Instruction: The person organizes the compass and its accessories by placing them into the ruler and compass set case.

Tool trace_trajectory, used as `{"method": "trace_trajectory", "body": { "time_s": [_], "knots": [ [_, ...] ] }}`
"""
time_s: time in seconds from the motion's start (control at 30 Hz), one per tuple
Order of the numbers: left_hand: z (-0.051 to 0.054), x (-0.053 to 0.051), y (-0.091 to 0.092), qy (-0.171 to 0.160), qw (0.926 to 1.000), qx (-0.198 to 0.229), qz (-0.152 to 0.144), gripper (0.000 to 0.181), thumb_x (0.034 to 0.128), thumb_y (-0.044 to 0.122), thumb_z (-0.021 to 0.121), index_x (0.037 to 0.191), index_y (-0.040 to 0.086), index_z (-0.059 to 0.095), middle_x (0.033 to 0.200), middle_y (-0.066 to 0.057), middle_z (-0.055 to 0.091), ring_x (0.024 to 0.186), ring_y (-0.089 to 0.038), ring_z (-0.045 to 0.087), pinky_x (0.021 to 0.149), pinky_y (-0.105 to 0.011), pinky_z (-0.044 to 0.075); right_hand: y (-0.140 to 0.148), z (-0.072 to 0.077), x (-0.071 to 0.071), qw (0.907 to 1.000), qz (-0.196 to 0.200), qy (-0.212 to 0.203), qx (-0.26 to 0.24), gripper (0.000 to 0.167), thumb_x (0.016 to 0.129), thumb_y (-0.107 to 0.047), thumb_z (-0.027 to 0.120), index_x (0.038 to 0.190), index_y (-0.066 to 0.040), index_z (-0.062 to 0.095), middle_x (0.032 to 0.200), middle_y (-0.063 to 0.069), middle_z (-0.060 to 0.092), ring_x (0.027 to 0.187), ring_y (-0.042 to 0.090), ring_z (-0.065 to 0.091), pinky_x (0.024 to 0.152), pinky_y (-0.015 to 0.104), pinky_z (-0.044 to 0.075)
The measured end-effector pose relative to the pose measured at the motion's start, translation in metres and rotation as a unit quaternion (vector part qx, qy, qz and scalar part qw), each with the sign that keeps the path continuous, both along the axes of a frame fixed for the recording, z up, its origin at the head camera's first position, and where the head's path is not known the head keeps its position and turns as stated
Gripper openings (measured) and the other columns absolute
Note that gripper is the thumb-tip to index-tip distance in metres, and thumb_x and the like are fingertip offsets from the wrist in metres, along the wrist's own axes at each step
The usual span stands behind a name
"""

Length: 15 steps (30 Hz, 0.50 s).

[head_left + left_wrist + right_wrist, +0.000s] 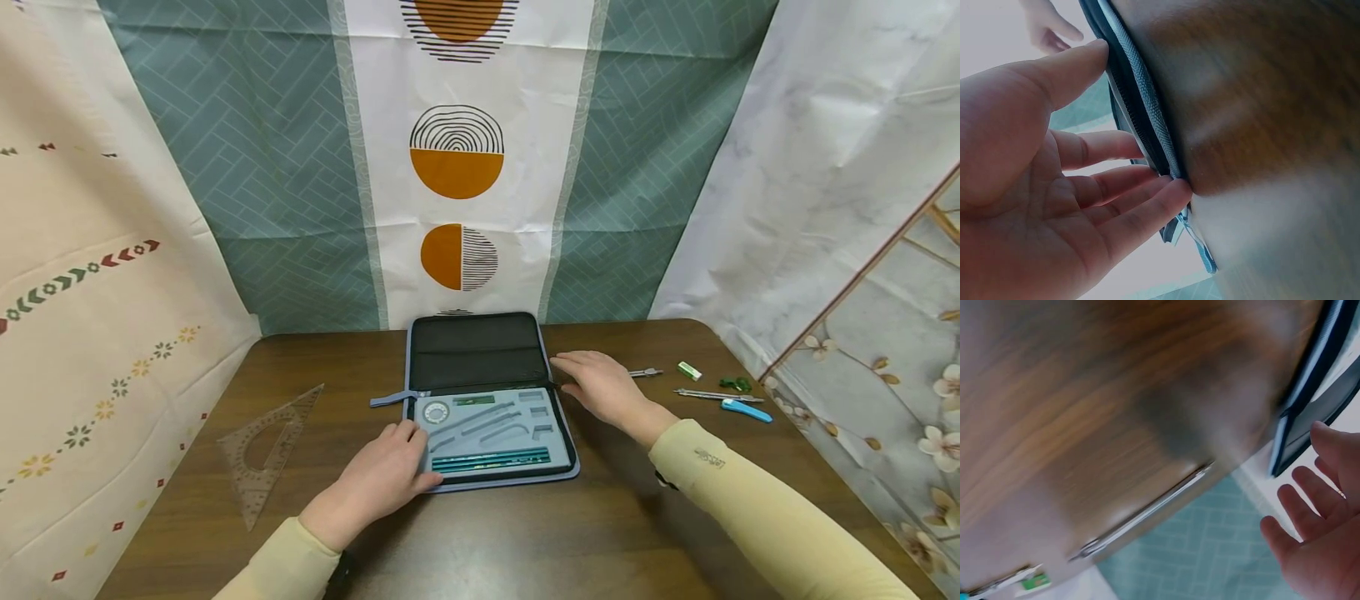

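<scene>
An unzipped case point(476, 354) lies spread on the table, its black lid folded back. Its pale blue molded tray point(551, 417) holds dark green pencils point(491, 460), a round white disc point(436, 412) and a small green box point(474, 400); several slots are bare. My left hand point(386, 475) rests at the case's front left corner. In the left wrist view its thumb and fingertips touch the zippered edge point(1147, 100), fingers spread. Beside the case's right edge, near the hinge, my right hand point(600, 387) has loosely extended fingers; contact with the case is unclear.
A clear set square point(255, 483) lies at left. On the right are a metal compass point(647, 372), a green-and-white eraser point(689, 371), a second slim metal tool point(717, 396), a small green item point(736, 384) and a blue cutter point(746, 410). A patterned curtain point(292, 167) hangs behind.
</scene>
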<state>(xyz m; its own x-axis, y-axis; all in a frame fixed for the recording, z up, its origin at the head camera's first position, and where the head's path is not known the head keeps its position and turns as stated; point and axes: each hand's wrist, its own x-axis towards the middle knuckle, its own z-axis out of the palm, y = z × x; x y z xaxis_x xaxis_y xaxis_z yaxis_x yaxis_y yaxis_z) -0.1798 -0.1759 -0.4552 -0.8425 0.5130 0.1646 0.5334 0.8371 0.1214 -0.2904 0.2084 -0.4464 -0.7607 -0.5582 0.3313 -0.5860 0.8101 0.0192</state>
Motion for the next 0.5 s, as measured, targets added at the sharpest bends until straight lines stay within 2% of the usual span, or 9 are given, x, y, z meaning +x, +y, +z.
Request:
{"method": "trace_trajectory", "body": {
  "time_s": [0.27,0.5],
  "knots": [
    [0.0,-0.001,0.0,-0.007,1.0,-0.001,0.002,0.06,0.096,0.041,0.089,0.126,-0.007,0.069,0.12,-0.02,0.066,0.102,-0.032,0.062,0.084,-0.046,0.06,0.034,0.0,0.001,0.9996,-0.029,0.003,0.007,0.051,0.096,-0.007,0.087,0.142,0.002,0.07,0.143,0.021,0.07,0.132,0.041,0.067,0.112,0.057,0.051],
    [0.002,0.0,0.001,-0.011,0.9999,0.001,0.006,0.06,0.0955,0.041,0.089,0.126,-0.007,0.069,0.121,-0.02,0.066,0.103,-0.033,0.063,0.084,-0.047,0.06,0.059,0.003,0.002,0.9978,-0.064,-0.012,0.017,0.05,0.096,-0.007,0.086,0.143,0.002,0.07,0.144,0.022,0.069,0.133,0.043,0.066,0.111,0.058,0.051]
  ]
}}
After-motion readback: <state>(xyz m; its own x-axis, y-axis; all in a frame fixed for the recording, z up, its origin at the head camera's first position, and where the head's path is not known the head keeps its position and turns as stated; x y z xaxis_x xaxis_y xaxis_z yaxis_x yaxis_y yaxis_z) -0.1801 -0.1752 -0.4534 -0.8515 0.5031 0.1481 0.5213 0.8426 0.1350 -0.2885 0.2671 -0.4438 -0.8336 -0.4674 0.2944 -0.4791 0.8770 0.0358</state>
